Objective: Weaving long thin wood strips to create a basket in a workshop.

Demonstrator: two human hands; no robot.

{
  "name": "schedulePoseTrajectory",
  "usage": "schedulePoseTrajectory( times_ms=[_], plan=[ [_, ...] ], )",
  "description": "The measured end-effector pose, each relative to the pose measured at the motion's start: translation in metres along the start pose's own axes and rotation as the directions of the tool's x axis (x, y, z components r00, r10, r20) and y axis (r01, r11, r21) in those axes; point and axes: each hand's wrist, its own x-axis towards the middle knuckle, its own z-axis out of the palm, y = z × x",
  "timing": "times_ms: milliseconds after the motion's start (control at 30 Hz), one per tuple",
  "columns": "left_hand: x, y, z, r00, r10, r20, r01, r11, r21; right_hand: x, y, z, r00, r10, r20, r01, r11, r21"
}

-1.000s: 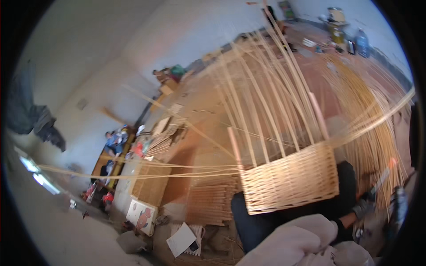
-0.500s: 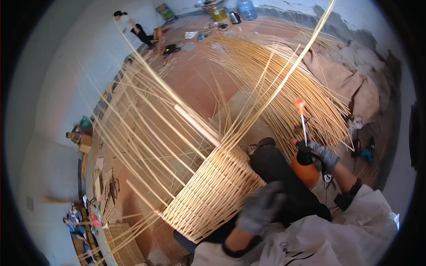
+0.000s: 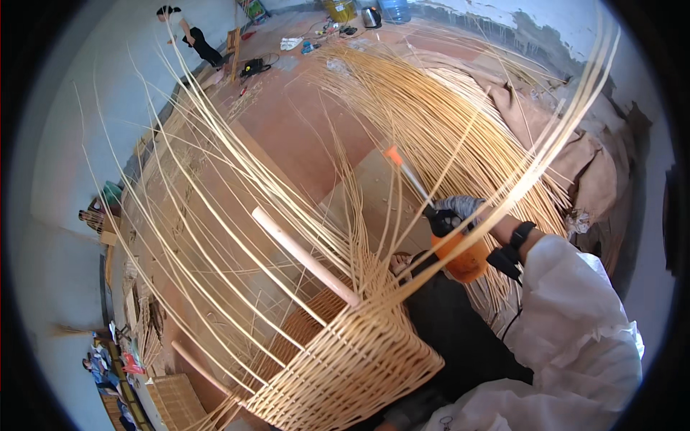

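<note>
A part-woven wicker basket leans on my lap, its long unwoven rods fanning up and left. A thick peeled stick stands at its nearer right corner, and another stick at the left corner. In a grey glove, my right hand grips the black head of an orange spray bottle. The bottle's long wand points up and left behind some rods, ending in an orange nozzle. My left hand is a dark blur under the basket at the lower edge; its fingers are hidden.
A large heap of loose willow rods covers the floor ahead right, beside brown cloth. A person stands far left. A kettle and a blue water jug stand at the back wall. A woven panel lies lower left.
My right hand has swung the spray bottle left and up, toward the basket's rods. The basket has tipped, showing more of its inside. My left hand has dropped from beside it to the lower edge.
</note>
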Motion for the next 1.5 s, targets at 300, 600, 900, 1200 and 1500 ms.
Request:
schedulePoseTrajectory(
  times_ms=[300, 600, 900, 1200, 1500],
  plan=[
    [0.015, -0.010, -0.042, 0.987, -0.152, -0.054, 0.153, 0.988, 0.015, 0.040, -0.034, 0.019, 0.927, 0.211, 0.310, -0.229, 0.973, 0.022],
    [0.022, -0.010, -0.060, 0.978, -0.188, -0.092, 0.194, 0.979, 0.057, 0.104, -0.060, 0.007, 0.975, 0.031, 0.221, -0.103, 0.942, 0.318],
    [0.014, -0.020, -0.057, 0.966, -0.180, -0.185, 0.203, 0.972, 0.116, 0.080, -0.116, 0.013, 0.882, -0.267, 0.387, 0.111, 0.918, 0.380],
    [0.002, -0.018, -0.043, 0.962, -0.101, -0.255, 0.178, 0.937, 0.301, -0.041, -0.124, 0.045, 0.781, -0.208, 0.588, 0.352, 0.926, -0.140],
    [-0.002, -0.015, -0.029, 0.948, -0.057, -0.313, 0.211, 0.851, 0.482, -0.139, -0.103, 0.078, 0.599, -0.635, 0.487, 0.795, 0.543, -0.270]
  ],
)
